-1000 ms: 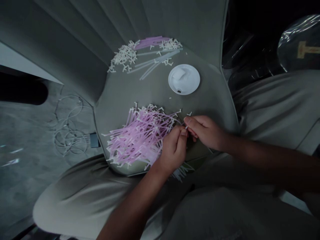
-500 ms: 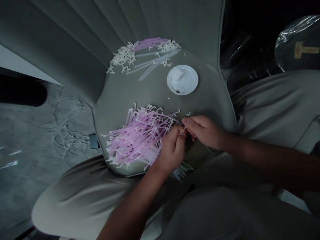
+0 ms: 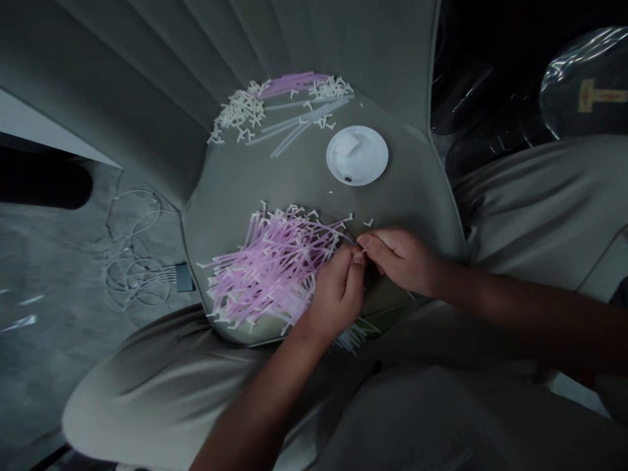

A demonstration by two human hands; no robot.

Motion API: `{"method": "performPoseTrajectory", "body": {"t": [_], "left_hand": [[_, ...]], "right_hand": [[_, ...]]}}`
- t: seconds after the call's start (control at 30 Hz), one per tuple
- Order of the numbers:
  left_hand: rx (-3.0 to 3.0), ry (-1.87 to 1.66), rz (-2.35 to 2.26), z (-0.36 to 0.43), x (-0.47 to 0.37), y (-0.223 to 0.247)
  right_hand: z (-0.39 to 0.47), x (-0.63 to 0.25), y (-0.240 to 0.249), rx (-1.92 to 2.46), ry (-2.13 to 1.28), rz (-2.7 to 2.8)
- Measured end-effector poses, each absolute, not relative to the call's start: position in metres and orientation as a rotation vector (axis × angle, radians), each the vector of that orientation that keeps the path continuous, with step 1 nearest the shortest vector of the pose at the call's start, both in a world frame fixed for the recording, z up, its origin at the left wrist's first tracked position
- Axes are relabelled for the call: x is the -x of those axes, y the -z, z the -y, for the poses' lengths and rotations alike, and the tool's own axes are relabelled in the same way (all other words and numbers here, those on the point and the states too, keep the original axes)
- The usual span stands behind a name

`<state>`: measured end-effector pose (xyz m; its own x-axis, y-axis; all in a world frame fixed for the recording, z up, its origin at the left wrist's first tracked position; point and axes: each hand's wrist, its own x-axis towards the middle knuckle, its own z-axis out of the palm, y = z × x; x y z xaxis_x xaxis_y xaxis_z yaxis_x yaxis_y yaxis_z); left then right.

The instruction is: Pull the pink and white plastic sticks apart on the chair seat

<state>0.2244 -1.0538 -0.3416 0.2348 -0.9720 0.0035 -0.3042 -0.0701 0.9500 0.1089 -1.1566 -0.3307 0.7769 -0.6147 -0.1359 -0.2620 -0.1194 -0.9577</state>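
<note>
My left hand [image 3: 341, 288] is closed in a pinch beside the right edge of a heap of lilac tubes [image 3: 275, 261] with small white angled end pieces. A thin pale tube [image 3: 348, 238] shows just above its knuckles and seems to run into the grip. My right hand [image 3: 400, 258] meets it fingertip to fingertip, thumb and forefinger pinched on a tiny white piece mostly hidden by the fingers. Just above the right hand, one loose white angled connector [image 3: 368, 223] lies on the grey seat [image 3: 235, 176].
A white round lid [image 3: 366, 167] with a small white block on it lies farther back. Behind it are piles of white connectors [image 3: 240, 110], clear tubes [image 3: 294, 127] and lilac tubes [image 3: 294, 82]. Pale tubes [image 3: 350, 339] lie below my left hand. White cables [image 3: 130, 275] lie on the floor.
Both hands stay in nearly the same place, fingertips together. The right fingers are drawn in slightly closer, and less of the small white piece shows between them.
</note>
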Motion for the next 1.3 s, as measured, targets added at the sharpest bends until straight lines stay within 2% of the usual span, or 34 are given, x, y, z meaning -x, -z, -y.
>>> {"method": "performPoseTrajectory", "body": {"t": [0.67, 1.0, 1.3], "left_hand": [[-1.818, 0.490, 1.803, 1.053, -0.232, 0.310], [-1.881, 0.194, 1.901, 1.046, -0.230, 0.296], [-1.842, 0.161, 1.904, 1.046, -0.235, 0.289]], "right_hand": [[1.156, -0.100, 0.320, 1.758, 0.430, -0.618], [1.152, -0.101, 0.313, 1.782, 0.451, -0.577], [1.151, -0.101, 0.309, 1.702, 0.438, -0.580]]}}
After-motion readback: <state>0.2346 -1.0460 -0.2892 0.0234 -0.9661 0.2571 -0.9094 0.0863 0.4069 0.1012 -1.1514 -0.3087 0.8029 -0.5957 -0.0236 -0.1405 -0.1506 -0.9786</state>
